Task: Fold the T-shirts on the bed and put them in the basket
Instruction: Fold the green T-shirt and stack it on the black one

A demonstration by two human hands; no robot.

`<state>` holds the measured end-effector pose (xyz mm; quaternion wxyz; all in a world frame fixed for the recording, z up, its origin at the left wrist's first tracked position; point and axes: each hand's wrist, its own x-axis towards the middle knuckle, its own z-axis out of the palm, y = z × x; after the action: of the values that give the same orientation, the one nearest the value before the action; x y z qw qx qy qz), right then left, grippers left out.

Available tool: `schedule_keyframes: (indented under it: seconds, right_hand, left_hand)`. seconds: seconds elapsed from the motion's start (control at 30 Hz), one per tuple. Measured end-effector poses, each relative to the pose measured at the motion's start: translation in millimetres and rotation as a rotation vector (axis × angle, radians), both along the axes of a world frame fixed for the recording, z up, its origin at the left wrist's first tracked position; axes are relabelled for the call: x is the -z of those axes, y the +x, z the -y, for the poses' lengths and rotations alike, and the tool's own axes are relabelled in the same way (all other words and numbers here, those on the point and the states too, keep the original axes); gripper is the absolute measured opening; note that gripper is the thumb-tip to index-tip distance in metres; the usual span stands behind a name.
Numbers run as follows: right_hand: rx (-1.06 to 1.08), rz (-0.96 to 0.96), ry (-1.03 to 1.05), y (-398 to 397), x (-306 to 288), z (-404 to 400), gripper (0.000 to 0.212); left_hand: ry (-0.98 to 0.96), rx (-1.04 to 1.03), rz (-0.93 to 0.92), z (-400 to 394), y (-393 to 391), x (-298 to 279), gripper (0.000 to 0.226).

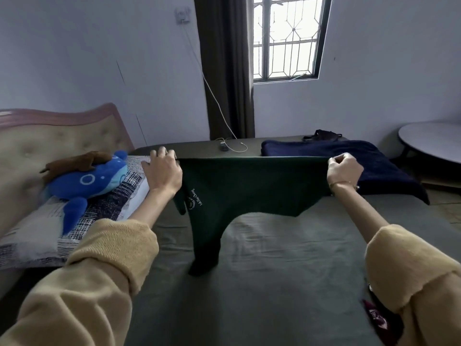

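Both arms reach straight forward in rolled-back mustard-yellow sleeves point(104, 265), held level and well apart over the bed point(287, 270). The left hand point(163, 171) has its fingers curled over one top corner of a dark green T-shirt point(249, 186), back of the hand toward the camera; the right hand point(345, 169) pinches the opposite corner in a closed fist, with a thin bracelet at the wrist. The T-shirt hangs stretched taut between the hands, its top edge level, its lower left part drooping in a long point down to the grey-green sheet. Small white lettering and a round emblem sit near its left edge, turned sideways and too small to read. On the far side of the bed lies a folded navy blanket point(349, 158); at the left, a blue plush whale point(92, 181) rests on a patterned pillow point(50, 228). A dark red garment point(376, 318) with a pale print shows under the right sleeve.
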<state>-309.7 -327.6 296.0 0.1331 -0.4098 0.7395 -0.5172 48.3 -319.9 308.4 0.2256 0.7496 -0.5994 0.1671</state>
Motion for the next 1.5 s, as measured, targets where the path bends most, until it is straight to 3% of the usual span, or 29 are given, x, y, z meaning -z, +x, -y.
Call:
schedule_keyframes:
  seconds: [0.2, 0.37, 0.47, 0.7, 0.93, 1.2, 1.3, 1.5]
  right_hand:
    - [-0.021, 0.001, 0.313, -15, 92, -44, 0.022]
    - [-0.121, -0.214, 0.626, -24, 189, -98, 0.022]
    - [-0.191, -0.355, 0.831, -23, 240, -144, 0.025]
    - [-0.255, -0.523, 1.260, -23, 305, -232, 0.035]
    - [-0.244, -0.583, 1.449, -31, 348, -306, 0.040]
    - [-0.319, -0.843, 1.506, -25, 372, -354, 0.038]
    - [-0.326, -0.981, 1.502, -23, 377, -362, 0.039]
    - [-0.321, -0.928, 1.347, -26, 384, -345, 0.030]
  left_hand:
    - [0.318, 0.159, 0.222, -40, 1, 87, 0.028]
    - [0.680, 0.229, 0.513, -96, -5, 187, 0.037]
    - [0.847, 0.287, 0.593, -139, -11, 247, 0.036]
    - [1.127, 0.453, 0.558, -215, -24, 335, 0.028]
    - [1.548, 0.523, 0.381, -274, -43, 378, 0.024]
    - [1.565, 0.524, 0.449, -308, -46, 384, 0.029]
    - [1.549, 0.484, 0.392, -311, -49, 380, 0.030]
    - [1.346, 0.480, 0.193, -293, -65, 379, 0.029]
